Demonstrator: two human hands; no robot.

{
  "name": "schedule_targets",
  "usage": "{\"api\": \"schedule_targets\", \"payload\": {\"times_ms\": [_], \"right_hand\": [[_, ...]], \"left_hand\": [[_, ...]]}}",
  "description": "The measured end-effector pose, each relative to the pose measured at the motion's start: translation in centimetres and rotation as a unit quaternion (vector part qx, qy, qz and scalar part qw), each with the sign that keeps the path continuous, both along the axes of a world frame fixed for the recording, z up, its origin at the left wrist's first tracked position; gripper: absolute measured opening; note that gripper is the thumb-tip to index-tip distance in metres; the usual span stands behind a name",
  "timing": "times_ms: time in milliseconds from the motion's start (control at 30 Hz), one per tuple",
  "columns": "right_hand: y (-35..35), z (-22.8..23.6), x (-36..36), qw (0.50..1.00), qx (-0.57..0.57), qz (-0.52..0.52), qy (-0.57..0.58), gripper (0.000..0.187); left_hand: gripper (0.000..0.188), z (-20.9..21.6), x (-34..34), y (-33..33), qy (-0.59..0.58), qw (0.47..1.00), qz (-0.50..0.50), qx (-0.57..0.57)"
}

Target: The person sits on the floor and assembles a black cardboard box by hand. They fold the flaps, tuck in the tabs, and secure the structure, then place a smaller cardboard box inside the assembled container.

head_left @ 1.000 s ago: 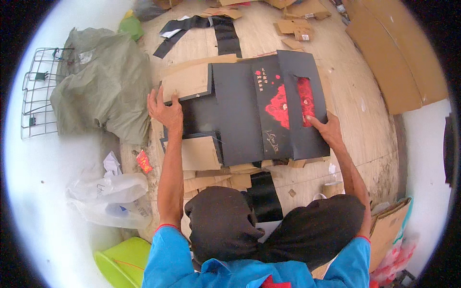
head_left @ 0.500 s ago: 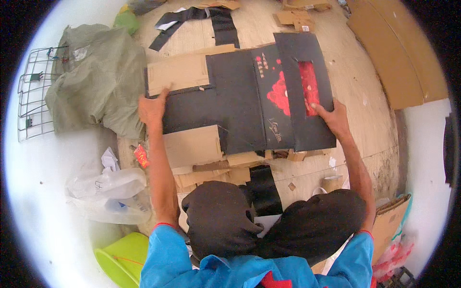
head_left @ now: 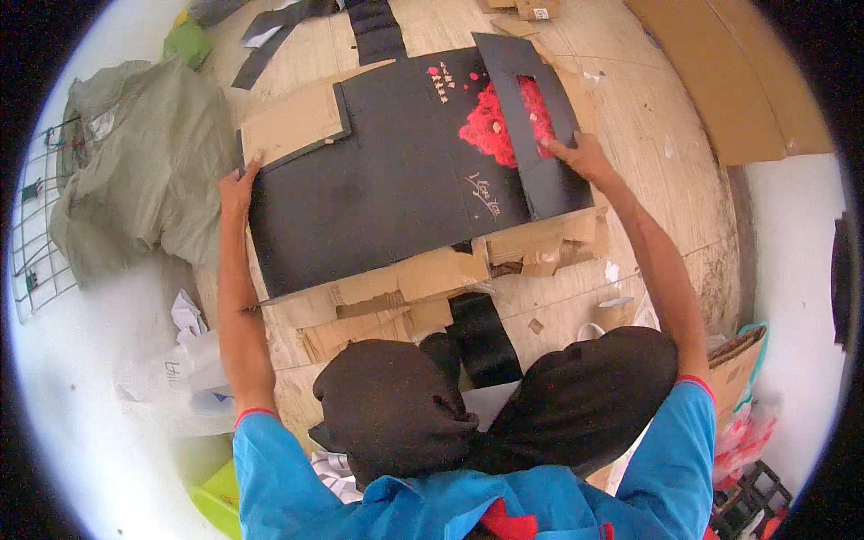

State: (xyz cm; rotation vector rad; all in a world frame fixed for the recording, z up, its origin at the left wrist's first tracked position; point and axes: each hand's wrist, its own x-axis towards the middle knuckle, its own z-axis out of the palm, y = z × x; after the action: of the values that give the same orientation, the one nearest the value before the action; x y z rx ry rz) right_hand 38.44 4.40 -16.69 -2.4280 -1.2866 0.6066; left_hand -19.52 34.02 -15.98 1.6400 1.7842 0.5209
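A large black cardboard sheet (head_left: pixel 387 171), printed with a red flower pattern (head_left: pixel 488 126) and light lettering, is stretched between my two hands. It tilts up toward its right side. My left hand (head_left: pixel 238 186) is closed on the left edge, right beside a folded-over flap (head_left: pixel 292 126) that shows its tan inner side. The right end is folded into a black strip with a rectangular cut-out, through which red print shows. My right hand (head_left: pixel 583 160) grips this end, thumb on top near the cut-out and fingers mostly hidden beneath.
Flattened brown cardboard pieces (head_left: pixel 432 274) lie under the sheet, with a black strip (head_left: pixel 484 337) in front of my knees. A grey-green sack (head_left: pixel 144 171) and wire rack (head_left: pixel 40 211) stand at left. Large cardboard (head_left: pixel 729 81) leans at far right.
The sheet has shifted left and turned, its right end rising away from me. Its near-left flap, tan side up before, now lies unfolded with the black side showing. Both hands keep hold.
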Motion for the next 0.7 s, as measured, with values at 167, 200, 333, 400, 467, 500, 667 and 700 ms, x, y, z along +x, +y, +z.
{"api": "schedule_targets", "payload": {"times_ms": [167, 200, 333, 400, 467, 500, 667, 700], "right_hand": [[-0.1, -0.7, -1.7, 0.997, 0.010, 0.005, 0.074, 0.083], [0.6, -1.0, -1.9, 0.997, 0.017, 0.013, 0.077, 0.082], [0.9, -1.2, -2.4, 0.999, -0.019, 0.013, -0.033, 0.079], [-1.3, -1.0, -2.2, 0.999, 0.016, 0.003, -0.036, 0.075], [-1.5, -0.6, -1.8, 0.999, 0.044, 0.009, -0.017, 0.074], [-1.1, -1.0, -1.4, 1.000, 0.012, 0.018, -0.003, 0.074], [-0.4, -0.8, -2.5, 0.999, -0.043, 0.004, -0.019, 0.087], [-0.8, -0.7, -2.4, 0.999, -0.053, 0.004, -0.001, 0.088]], "left_hand": [[0.085, -1.7, -1.3, -2.5, -0.113, 0.992, 0.027, -0.050], [0.081, -3.6, -3.5, -1.8, -0.121, 0.990, 0.055, -0.049], [0.061, -5.6, -5.0, -1.4, -0.119, 0.992, 0.022, -0.041], [0.053, -4.5, -0.4, -3.3, -0.116, 0.987, -0.011, 0.113], [0.061, -2.3, -0.8, -2.5, -0.019, 0.987, -0.014, 0.158], [0.065, -1.5, 0.2, -2.1, 0.019, 0.984, -0.027, 0.177], [0.058, 1.9, -3.4, -4.9, -0.154, 0.972, -0.029, 0.175], [0.057, 2.9, -2.5, -5.3, -0.164, 0.963, -0.035, 0.211]]}}
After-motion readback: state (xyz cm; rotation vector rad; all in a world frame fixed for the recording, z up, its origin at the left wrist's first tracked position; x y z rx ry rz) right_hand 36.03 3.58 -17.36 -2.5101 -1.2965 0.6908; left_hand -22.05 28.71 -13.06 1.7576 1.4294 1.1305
